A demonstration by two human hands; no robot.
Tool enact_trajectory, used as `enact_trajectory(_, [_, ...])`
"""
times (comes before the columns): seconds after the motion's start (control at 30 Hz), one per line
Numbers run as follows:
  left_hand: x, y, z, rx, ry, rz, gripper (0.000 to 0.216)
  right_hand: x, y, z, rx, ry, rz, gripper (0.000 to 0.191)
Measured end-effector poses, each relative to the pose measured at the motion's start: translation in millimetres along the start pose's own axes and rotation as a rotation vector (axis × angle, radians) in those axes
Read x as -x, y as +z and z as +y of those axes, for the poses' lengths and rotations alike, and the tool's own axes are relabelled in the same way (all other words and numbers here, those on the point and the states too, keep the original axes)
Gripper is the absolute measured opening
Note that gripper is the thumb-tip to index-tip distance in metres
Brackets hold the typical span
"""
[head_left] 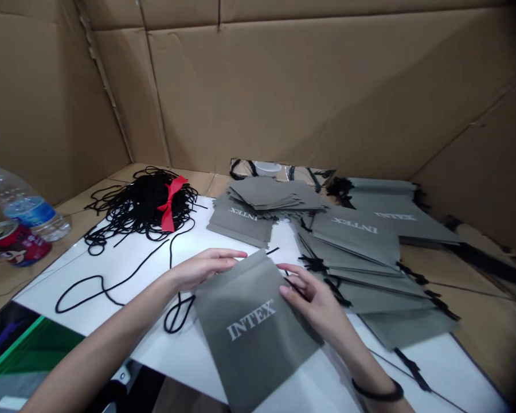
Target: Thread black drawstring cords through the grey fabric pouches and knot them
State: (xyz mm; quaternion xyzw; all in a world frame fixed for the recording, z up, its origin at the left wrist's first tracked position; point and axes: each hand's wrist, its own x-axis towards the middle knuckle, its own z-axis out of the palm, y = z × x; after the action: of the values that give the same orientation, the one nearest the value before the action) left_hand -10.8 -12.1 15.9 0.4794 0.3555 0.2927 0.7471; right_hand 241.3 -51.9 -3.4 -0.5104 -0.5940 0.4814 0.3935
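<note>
A flat grey drawstring bag point(258, 338), printed INTEX in white, lies tilted in front of me. My left hand point(212, 265) grips its upper left edge, with some fingers hidden behind the fabric. At the upper right side of the bag, my right hand point(307, 295) has thumb and fingers closed on a black cord point(296, 287). A short dark cord end point(273, 251) sticks out at the bag's top corner. Left of the bag, a loose loop of black cord point(178, 318) trails over the white board point(150, 338).
A heap of black cords point(141, 201) with a red ribbon point(169, 203) sits at the back left. Grey bags without visible cords point(266, 195) are piled at the back; corded bags point(370, 269) are stacked right. A bottle point(30, 209) and red can point(15, 244) stand left. Cardboard walls point(284, 86) surround the table.
</note>
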Motion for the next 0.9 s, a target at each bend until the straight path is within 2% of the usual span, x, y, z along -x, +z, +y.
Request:
enact_trajectory(0.13, [1.2, -7.0, 3.8, -0.017, 0.011, 0.060, 0.038, -2.3, -23.7, 0.0, -0.017, -0.034, 0.308, 0.044])
enact_trajectory(0.27, [1.6, -12.3, 6.0, -0.018, 0.051, 0.105, 0.031, 0.4, -35.7, 0.4, -0.006, -0.050, 0.478, 0.043])
enact_trajectory(0.57, [1.5, -16.0, 9.6, 0.024, 0.240, 0.361, 0.022, 0.7, -38.8, 5.3, -0.079, -0.033, 0.520, 0.043])
enact_trajectory(0.9, [-1.8, -29.9, 12.8, 0.183, 0.349, 0.582, 0.020, 1.4, -44.5, 1.9, -0.134, -0.002, 0.610, 0.043])
